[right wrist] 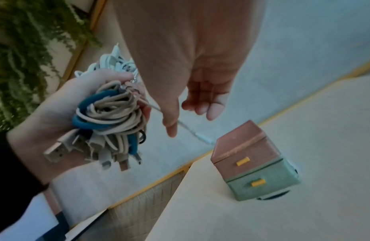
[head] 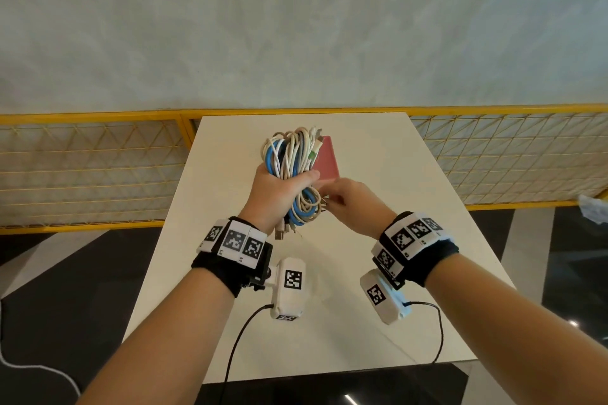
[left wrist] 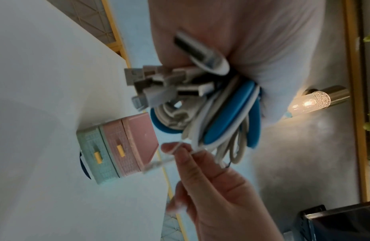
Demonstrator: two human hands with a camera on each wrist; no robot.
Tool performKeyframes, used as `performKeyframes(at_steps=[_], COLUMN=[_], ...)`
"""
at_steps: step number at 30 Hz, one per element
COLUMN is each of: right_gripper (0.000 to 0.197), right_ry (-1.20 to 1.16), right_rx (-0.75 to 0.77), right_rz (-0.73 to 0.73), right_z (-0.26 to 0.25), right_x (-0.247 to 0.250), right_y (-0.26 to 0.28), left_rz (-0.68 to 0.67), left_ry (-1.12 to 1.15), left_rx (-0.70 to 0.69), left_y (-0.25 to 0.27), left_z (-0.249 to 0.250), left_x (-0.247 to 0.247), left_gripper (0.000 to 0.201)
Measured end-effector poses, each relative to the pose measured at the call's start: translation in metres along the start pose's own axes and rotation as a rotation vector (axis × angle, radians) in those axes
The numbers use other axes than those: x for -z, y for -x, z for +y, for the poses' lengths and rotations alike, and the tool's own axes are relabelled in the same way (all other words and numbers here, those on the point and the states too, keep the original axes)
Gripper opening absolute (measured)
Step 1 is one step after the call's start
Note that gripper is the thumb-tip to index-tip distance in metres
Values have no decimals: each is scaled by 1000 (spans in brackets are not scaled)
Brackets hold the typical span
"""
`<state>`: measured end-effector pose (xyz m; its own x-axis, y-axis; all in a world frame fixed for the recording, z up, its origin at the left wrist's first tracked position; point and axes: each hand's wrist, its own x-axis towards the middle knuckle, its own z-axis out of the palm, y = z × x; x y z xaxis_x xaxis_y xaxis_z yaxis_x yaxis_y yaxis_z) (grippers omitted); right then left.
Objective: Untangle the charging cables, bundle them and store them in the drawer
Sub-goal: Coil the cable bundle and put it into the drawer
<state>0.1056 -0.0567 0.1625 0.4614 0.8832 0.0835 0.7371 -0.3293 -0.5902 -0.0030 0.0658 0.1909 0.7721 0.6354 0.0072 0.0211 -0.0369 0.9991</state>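
Charging cables (head: 291,171) sit bunched in the left hand's (head: 274,189) closed grip; the right hand (head: 353,204) pinches one loose strand, likely bundling. Next: wrap tightly, then open the drawer (right wrist: 244,160).

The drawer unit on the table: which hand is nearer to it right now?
Right. The right hand hovers just above the drawer unit, pinching one thin cable end; the left hand grips the cable bundle farther off.

- Head view: bright, even daylight; soft shadows on the surface (head: 378,154); wide-angle bowing at edges.
- Wrist views: dim, motion-blurred.
- Lit wall lamp (left wrist: 316,101) glares right of the cable bundle (left wrist: 217,117).
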Motion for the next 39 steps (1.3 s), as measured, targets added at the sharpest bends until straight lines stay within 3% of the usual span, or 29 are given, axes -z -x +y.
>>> performKeyframes(at_steps=[3,5,8,11,13,16,18,21,24,29,34,39], right_gripper=[30,29,15,43,48,34,36,43,51,60,64,55], right_ry=[-274,-555,-759,-904,-859,-757,-708,-697,-858,-1056,-883,-582], right_rx=[-201,-277,-286,-324,-326,-285,-257,-150,-145,-268,-272,-468], right_rz=[-3,112,324,379,339,269,235,194,155,84,29,321], right_z=[-4,-7,-16,-22,-24,-31,-36,-48,-54,-57,-43,20], right_x=[-2,-6,-11,-14,-17,-25,-32,-39,-40,-39,-22,-18], right_y=[0,-2,-6,-11,-10,-7,-6,-4,-5,-16,-23,-36], left_rz=[-40,-80,-148,-162,-103,15,49,38,7,-77,-47,31], left_ry=[-7,-15,-79,-90,-61,-33,11,-2,-20,110,30,-270], left_rx=[29,65,118,146,122,79,66,57,76,164,130,136], left_y=[1,1,2,3,3,0,-1,-4,-10,-14,-26,-62], left_z=[-1,-4,-8,-13,-17,-24,-26,-28,-27,-22,-26,-48], left_x=[6,10,15,18,21,27,29,32,40,51,52,43], left_gripper=[10,16,12,10,11,12,18,33,40,23,18,18])
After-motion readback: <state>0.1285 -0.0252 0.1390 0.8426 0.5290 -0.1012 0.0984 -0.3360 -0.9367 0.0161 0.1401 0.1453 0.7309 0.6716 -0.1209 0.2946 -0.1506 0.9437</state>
